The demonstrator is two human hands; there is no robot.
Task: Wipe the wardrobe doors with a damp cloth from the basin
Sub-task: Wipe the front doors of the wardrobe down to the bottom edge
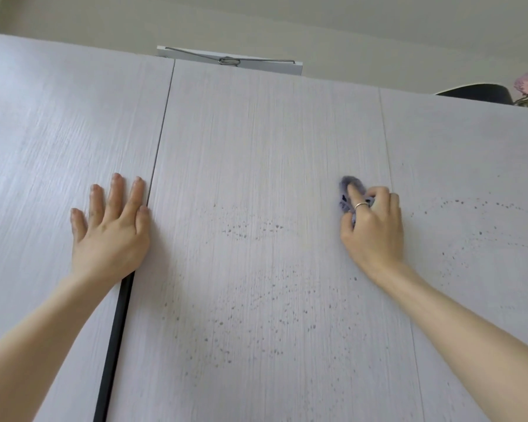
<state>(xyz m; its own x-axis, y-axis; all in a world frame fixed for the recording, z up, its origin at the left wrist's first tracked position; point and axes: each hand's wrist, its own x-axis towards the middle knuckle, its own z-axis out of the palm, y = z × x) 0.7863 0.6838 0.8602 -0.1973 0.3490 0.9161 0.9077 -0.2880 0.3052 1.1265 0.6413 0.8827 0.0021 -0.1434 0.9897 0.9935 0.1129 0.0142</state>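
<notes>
Here the small lilac cloth (349, 193) is bunched against the middle wardrobe door (256, 178), near that door's right edge, and the right hand (371, 226) grips it with curled fingers, the ringed forefinger pressing on top of it. Drops of water (250, 229) speckle the same door below and left of the cloth. Left of this door, across the dark gap (116, 330), the left hand (112, 233) rests flat on the neighbouring door (58, 132), fingers straight and slightly spread.

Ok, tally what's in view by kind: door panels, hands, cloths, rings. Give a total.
Door panels: 3 (left, middle, right)
Hands: 2 (left hand, right hand)
Cloths: 1 (purple cloth, in the right hand)
Rings: 1 (ring)
Total: 7
</notes>
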